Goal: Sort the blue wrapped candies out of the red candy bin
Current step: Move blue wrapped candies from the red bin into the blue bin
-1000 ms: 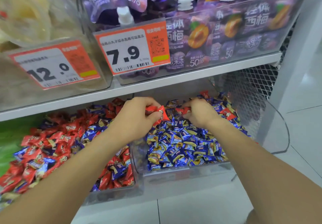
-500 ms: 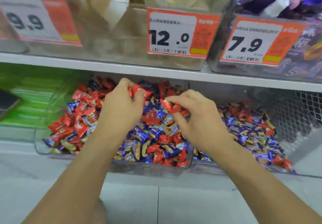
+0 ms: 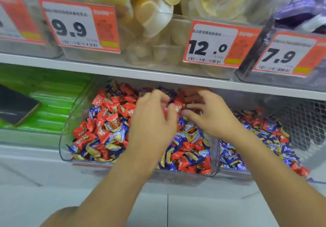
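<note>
Both hands (image 3: 180, 119) (blurred) over red candy bin (image 3: 68, 133)

Price tags (image 3: 80, 26), seemingly jelly cups (image 3: 153, 13)

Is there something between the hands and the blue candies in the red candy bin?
Nothing separate blocks them. Both the left hand and the right hand are over the open-topped red candy bin. The blue candies lie mixed among the red candies, some partly buried.
</note>
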Demonstrator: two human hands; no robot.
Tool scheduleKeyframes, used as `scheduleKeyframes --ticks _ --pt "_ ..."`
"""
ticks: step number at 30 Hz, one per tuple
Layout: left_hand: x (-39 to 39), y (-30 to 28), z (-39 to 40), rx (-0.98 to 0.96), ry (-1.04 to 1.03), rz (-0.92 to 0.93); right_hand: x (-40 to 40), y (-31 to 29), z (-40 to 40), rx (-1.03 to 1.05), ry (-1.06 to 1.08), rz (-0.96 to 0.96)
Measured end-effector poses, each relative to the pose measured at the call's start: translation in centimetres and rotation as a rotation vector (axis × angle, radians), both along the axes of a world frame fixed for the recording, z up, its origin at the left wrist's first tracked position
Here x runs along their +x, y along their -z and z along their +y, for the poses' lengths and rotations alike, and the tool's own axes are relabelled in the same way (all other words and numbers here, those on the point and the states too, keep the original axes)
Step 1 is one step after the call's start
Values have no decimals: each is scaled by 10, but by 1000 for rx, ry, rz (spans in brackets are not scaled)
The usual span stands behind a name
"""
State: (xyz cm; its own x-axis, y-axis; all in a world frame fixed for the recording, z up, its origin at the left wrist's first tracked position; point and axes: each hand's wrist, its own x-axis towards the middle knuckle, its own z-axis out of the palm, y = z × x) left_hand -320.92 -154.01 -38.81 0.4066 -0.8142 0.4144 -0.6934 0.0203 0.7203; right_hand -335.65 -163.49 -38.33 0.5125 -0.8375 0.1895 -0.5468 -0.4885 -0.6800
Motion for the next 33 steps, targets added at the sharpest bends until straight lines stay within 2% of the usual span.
scheduleKeyframes --ticks 2,4,6,8,10,12,17,22,25,28,30,33 --pt "-38 6 1 -68 175 -85 -28 3 2 -125 1 -80" --pt "-72 10 -2 -102 335 -187 -60 4 -1 -218 142 -123" --pt "-88 18 -13 -105 422 -257 -91 7 -17 -246 305 -78" --pt "-93 27 -28 -72 393 -258 -119 12 -38 -146 357 120" --pt "-95 31 -38 0 300 -134 -133 22 -59 1 246 347" --pt "-99 31 -42 64 249 19 -126 29 -76 87 89 445" --pt "-101 39 -41 20 227 82 -69 62 -120 22 -75 489" --pt "-101 39 -44 -4 232 62 -52 95 -139 13 19 418" --pt "-97 40 -45 17 234 36 -74 74 -132 38 34 392" --pt "-100 33 -44 32 201 -110 -123 38 -119 123 103 395" --pt "-110 21 -45 -69 174 -193 -167 20 -112 149 158 424" --pt "-135 6 -54 -137 290 -249 -222 12 -103 167 303 284"
